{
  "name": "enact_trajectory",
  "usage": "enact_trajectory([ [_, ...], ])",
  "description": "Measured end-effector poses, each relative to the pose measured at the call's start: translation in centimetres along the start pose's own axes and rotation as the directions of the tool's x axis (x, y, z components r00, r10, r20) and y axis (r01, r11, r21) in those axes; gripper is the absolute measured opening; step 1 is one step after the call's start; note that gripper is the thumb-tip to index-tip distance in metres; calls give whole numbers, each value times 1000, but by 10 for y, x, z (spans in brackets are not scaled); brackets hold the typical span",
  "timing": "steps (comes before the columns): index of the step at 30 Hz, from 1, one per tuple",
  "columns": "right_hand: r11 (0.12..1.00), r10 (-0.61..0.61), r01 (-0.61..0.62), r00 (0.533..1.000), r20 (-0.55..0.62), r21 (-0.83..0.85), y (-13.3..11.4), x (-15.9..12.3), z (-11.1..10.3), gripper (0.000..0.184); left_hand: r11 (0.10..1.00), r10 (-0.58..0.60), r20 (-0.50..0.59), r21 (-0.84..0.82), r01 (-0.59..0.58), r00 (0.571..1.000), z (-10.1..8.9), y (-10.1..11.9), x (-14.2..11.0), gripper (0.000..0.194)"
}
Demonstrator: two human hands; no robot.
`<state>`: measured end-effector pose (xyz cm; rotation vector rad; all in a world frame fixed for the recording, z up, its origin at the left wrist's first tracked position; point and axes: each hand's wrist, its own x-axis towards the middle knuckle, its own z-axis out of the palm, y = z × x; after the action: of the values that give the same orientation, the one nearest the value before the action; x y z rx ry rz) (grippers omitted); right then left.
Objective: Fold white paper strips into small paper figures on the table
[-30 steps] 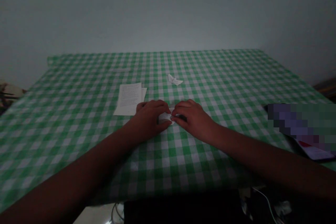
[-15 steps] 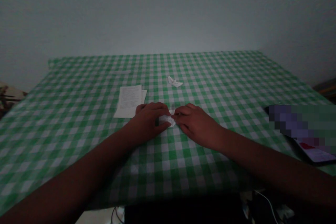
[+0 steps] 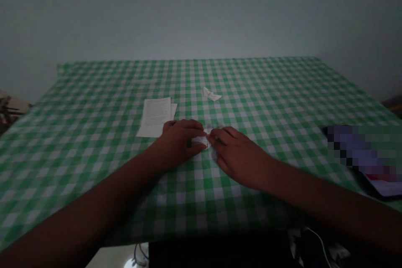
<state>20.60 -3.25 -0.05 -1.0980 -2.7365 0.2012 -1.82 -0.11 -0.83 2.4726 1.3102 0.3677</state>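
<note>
A small piece of printed paper (image 3: 200, 140) lies on the table between my hands, partly covered by fingers. My left hand (image 3: 180, 140) grips its left part, thumb on the near side and fingers on the far side. At the paper's right end, the fingertips of my right hand (image 3: 234, 150) are pinched together on it. Just beyond my left hand rest printed sheets (image 3: 156, 115), one partly over another. Farther back sits a folded scrap of printed paper (image 3: 212, 94), its ends raised.
A green and white checked cloth (image 3: 266, 104) covers the table. A dark-edged device with a lit screen (image 3: 387, 188) lies at the right, partly blurred out. Below the near table edge are cables (image 3: 320, 243). A plain wall (image 3: 201, 12) stands behind.
My right hand has turned slightly, its wrist shifting nearer and to the right, with fingertips still at the paper. My left hand stays almost in place. The view has tilted a little.
</note>
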Motion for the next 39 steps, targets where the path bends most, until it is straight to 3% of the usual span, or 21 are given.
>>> enact_trajectory([
  [13, 998, -68, 68, 997, 19, -5, 5, 1, -3, 48, 1000, -11, -41, -30, 10, 999, -1, 9, 1, 21],
  [25, 999, -45, 46, 998, 32, -15, 3, 1, -3, 50, 999, -38, -60, 21, 40, 997, 2, 17, 4, 25],
  [39, 999, 10, -9, 1000, -29, 38, 7, 12, 3, 33, 1000, -27, -5, -7, 27, 1000, -2, 11, 2, 27],
])
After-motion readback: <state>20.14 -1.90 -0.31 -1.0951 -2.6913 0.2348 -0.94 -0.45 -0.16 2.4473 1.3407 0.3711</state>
